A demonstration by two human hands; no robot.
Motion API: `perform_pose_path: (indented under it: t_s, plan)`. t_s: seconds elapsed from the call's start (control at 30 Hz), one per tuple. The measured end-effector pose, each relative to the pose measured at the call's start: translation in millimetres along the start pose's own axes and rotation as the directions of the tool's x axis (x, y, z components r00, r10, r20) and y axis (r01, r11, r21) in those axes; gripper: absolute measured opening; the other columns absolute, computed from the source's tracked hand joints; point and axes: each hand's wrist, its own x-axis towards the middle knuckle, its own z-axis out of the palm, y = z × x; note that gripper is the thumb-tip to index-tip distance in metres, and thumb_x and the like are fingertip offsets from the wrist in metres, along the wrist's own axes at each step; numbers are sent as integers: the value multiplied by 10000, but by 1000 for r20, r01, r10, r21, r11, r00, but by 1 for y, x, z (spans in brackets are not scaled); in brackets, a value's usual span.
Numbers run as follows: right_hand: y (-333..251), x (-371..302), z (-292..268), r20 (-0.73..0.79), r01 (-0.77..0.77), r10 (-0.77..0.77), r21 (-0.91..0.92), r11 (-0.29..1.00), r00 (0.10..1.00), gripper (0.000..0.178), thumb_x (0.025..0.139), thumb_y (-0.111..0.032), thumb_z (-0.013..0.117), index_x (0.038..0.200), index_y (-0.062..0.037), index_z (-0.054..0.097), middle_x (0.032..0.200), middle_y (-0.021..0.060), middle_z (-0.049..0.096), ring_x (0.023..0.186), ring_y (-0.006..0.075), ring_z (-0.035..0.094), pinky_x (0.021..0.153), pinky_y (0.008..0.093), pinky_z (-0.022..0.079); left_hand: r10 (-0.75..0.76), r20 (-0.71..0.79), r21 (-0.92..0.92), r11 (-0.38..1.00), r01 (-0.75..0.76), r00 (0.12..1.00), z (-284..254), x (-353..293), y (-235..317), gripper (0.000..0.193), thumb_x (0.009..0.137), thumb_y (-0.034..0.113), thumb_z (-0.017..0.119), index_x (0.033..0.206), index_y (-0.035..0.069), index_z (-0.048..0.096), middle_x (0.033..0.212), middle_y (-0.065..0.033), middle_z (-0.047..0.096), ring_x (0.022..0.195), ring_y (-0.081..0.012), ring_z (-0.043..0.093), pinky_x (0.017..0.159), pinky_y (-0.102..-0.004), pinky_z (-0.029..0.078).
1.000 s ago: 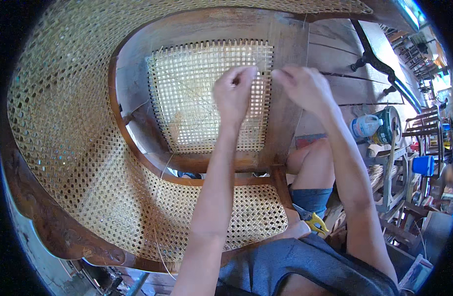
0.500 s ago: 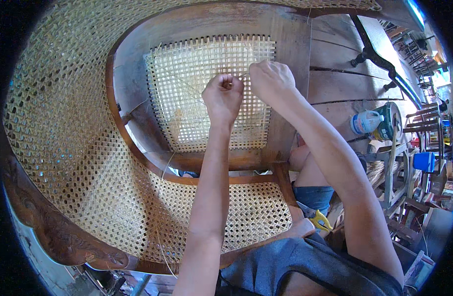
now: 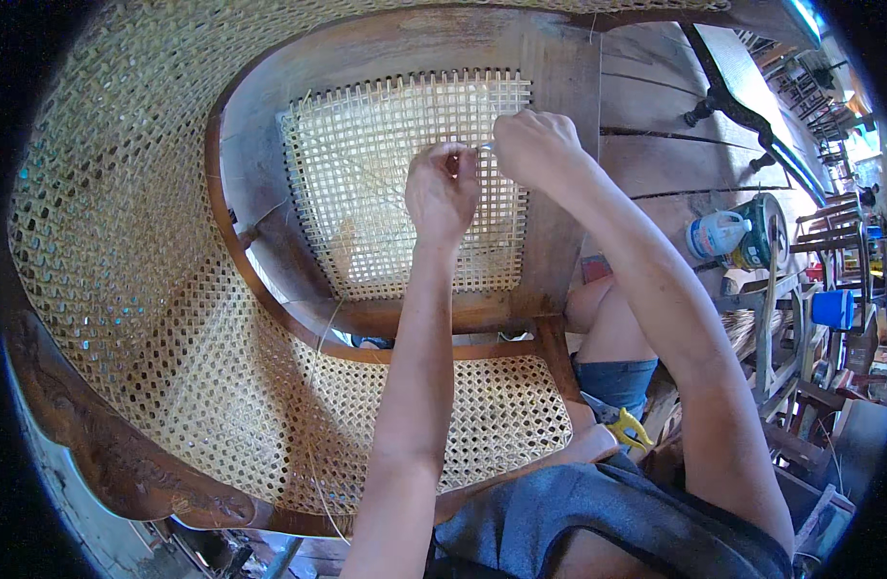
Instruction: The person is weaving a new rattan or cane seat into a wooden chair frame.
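Note:
A wooden chair seat frame (image 3: 559,232) holds an open grid of woven cane (image 3: 357,174), its strands passing through holes along the edges. Over the right half of this grid, my left hand (image 3: 443,198) is closed in a pinch, thumb and fingertips together. Just to its right my right hand (image 3: 537,150) is closed too, knuckles up. A thin, pale cane strand (image 3: 486,146) shows in the small gap between them; its ends are hidden in my fingers. Finished cane covers the curved back (image 3: 115,251) and the near side panel (image 3: 501,410).
A long loose cane strand (image 3: 313,415) hangs over the near panel. A yellow-handled saw (image 3: 629,427) lies by the right chair post. Further right are a white jug (image 3: 719,234), a dark green bucket (image 3: 774,227), a blue container (image 3: 832,309) and wooden furniture frames.
Both hands have shifted slightly right, still close together. My left hand has turned a little, and a short bright piece now shows between the hands.

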Motion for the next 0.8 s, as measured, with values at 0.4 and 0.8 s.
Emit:
perform_pose_path:
  t_s: [0.4, 0.8]
  plan:
    - [26, -12, 2, -124, -156, 182, 190, 969, 976, 449, 886, -444, 558, 828, -26, 712, 837, 179, 695, 846, 336, 678, 781, 447, 519, -98, -196, -129, 989, 73, 976, 28, -10, 13, 155, 770, 127, 677, 870, 9, 687, 717, -112, 674, 793, -267, 604, 787, -416, 467]
    - [90, -20, -7, -376, -270, 324, 191, 944, 868, 552, 896, -573, 471, 801, -86, 714, 774, 175, 685, 781, 364, 667, 735, 465, 516, 33, -103, 159, 987, -17, 994, 25, -9, 13, 186, 758, 133, 682, 905, 20, 673, 824, -96, 694, 765, -201, 634, 778, -349, 464]
